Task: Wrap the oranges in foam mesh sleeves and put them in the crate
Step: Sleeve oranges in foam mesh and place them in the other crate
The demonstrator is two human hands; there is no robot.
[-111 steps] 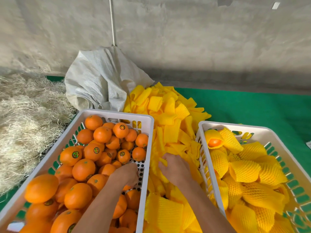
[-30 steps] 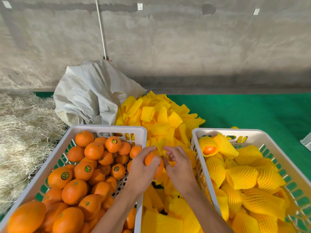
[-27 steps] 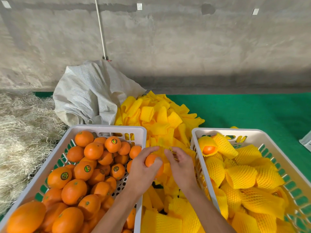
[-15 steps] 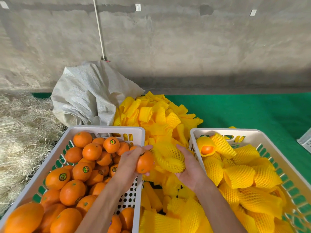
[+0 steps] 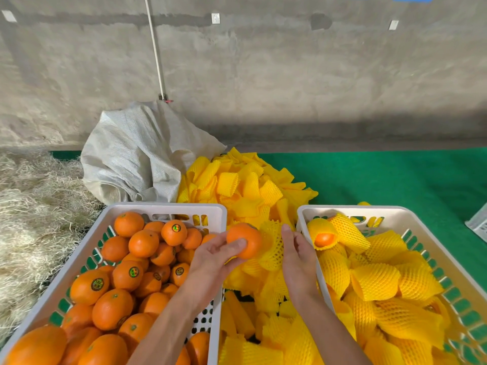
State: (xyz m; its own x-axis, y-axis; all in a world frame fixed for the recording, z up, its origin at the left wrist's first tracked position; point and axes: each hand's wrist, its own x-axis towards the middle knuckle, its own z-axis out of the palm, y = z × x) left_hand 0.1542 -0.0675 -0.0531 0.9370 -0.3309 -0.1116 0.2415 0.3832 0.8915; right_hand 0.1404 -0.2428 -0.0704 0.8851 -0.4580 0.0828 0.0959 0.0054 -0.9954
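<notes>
Holding a bare orange (image 5: 243,244) in our left hand (image 5: 214,259), fingers curled under it and thumb pressed across its front, we bring it against the open mouth of a yellow foam mesh sleeve (image 5: 271,246), which our right hand (image 5: 299,259) grips from the far side with the fingers wrapped behind the netting. Fruit and sleeve touch, and the orange sits outside the mesh, between the two hands.

Just left of our left hand stands a white plastic crate (image 5: 168,208) heaped with unwrapped oranges (image 5: 126,275), several bearing small round stickers. Just right of our right hand, a second white crate (image 5: 353,210) holds wrapped oranges (image 5: 374,280) piled in their yellow netting; one near its far left corner shows orange skin (image 5: 323,237) through the open end of its sleeve.

Beyond and beneath both hands, between the crates, lies a loose pile of empty sleeves (image 5: 245,185) on green matting (image 5: 382,177). Farther out past our left hand slumps a crumpled white woven sack (image 5: 137,156), with pale straw (image 5: 34,206) off to its left, all before a grey concrete wall (image 5: 263,75).
</notes>
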